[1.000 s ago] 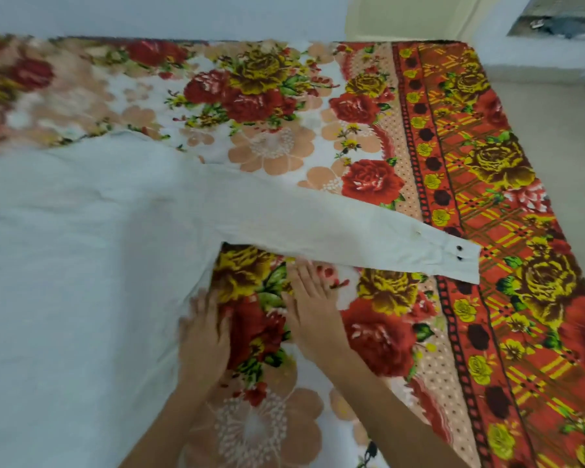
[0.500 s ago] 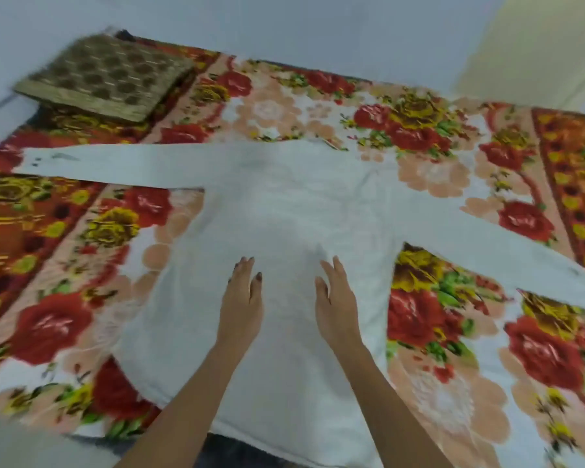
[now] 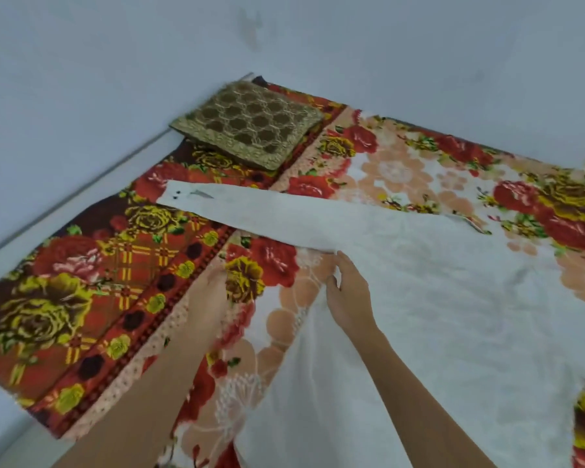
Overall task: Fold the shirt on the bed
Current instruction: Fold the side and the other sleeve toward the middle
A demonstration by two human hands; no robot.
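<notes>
A white long-sleeved shirt (image 3: 453,298) lies spread flat on the flower-patterned bed cover (image 3: 81,298). One sleeve stretches away to the left, and its buttoned cuff (image 3: 176,195) ends near a cushion. My right hand (image 3: 348,295) lies at the shirt's side edge just under that sleeve, fingers on the cloth and thumb pinching the edge. My left hand (image 3: 215,282) is a motion-blurred smear over the bed cover to the left of the shirt, and its fingers cannot be made out.
A brown and gold cushion (image 3: 247,125) sits at the bed's far corner against the pale wall (image 3: 284,35). The bed's left edge (image 3: 21,396) runs diagonally along the wall and floor.
My view has swung left from the shirt's middle to its left sleeve. Both hands left the shirt's body; the right one now holds the side edge under the sleeve.
</notes>
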